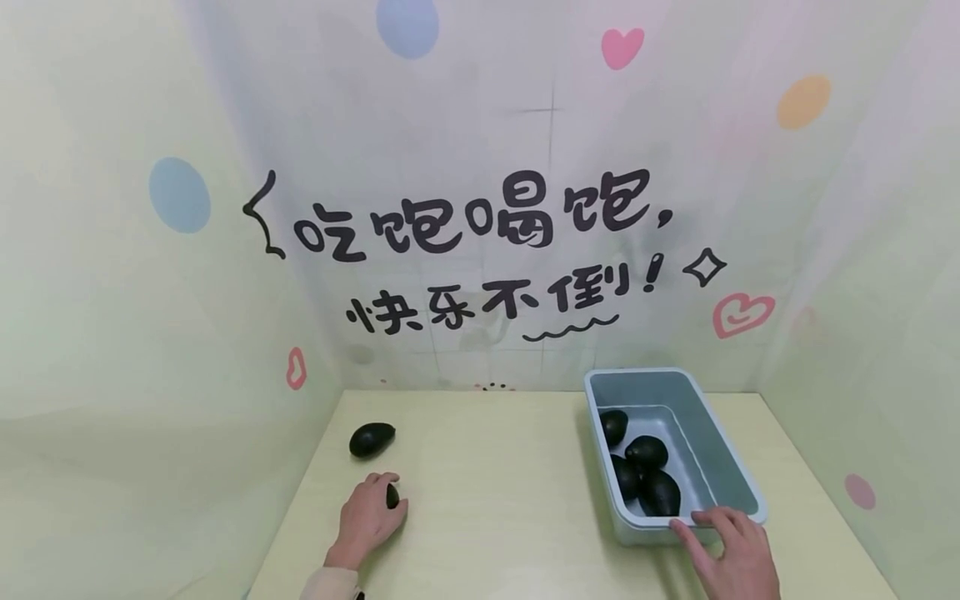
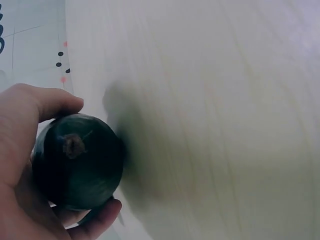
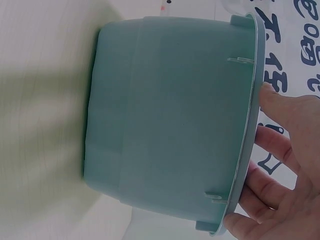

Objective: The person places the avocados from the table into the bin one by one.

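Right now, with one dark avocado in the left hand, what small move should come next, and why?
Probably lift the dark avocado: the left hand already grips it on the table, and the right hand steadies the blue-grey plastic bin.

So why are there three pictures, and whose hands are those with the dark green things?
They are one person's two bare hands, filmed by three small cameras. The big picture comes from a camera on the person's head, looking down at a pale table. The other two come from cameras strapped to each wrist, so they show each hand very close.

The left hand grips a dark avocado; the left wrist view shows its stem end. Another avocado lies alone on the table a bit farther away.

The right hand rests its fingers on the near rim of a blue-grey tub. Four more avocados lie inside it.
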{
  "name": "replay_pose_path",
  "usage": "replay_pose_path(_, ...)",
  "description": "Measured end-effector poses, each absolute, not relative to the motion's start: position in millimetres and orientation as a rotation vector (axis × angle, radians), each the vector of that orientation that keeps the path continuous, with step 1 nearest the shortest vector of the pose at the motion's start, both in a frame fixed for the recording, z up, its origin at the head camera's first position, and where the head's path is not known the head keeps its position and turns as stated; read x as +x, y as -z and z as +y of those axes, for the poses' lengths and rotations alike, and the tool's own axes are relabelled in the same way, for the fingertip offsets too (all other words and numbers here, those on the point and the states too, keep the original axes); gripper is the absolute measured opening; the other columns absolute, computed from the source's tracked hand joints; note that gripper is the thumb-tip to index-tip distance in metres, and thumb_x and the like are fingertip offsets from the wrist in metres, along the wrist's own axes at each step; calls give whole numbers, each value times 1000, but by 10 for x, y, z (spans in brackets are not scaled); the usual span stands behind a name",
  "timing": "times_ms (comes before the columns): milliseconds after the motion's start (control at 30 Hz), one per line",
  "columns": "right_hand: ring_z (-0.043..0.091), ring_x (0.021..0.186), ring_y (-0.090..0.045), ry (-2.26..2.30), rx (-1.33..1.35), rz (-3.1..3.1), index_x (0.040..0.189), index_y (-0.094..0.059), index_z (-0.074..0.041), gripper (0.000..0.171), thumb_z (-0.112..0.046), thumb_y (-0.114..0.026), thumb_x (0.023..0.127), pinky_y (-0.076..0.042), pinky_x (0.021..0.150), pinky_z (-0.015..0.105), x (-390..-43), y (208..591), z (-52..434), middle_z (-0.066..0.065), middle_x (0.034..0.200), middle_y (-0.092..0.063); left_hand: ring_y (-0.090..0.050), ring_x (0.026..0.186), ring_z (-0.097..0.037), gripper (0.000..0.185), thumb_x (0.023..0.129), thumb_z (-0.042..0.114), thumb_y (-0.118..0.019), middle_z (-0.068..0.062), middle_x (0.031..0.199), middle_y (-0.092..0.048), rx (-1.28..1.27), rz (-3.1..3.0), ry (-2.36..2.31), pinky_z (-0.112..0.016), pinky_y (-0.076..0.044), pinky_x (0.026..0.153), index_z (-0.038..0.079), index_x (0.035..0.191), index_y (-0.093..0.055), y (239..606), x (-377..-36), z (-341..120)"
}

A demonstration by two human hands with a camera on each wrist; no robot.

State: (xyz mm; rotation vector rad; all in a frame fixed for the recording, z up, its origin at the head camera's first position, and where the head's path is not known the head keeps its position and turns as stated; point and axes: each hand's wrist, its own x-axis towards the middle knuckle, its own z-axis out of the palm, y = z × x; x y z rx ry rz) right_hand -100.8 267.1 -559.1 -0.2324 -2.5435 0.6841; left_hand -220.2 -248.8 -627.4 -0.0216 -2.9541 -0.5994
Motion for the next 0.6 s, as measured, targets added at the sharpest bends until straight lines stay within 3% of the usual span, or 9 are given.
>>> replay_pose_path(600, 43, 100, -62, -681, -215, -2523, 90, -77, -9, 27, -32, -90, 83, -47, 86, 57, -1004, 5608, 2676, 16, 101, -71, -71, 104, -35, 34, 86, 23, -82, -13, 116, -72, -76, -2924, 615, -53, -59, 84, 10, 118, -76, 6203, -2178, -2476)
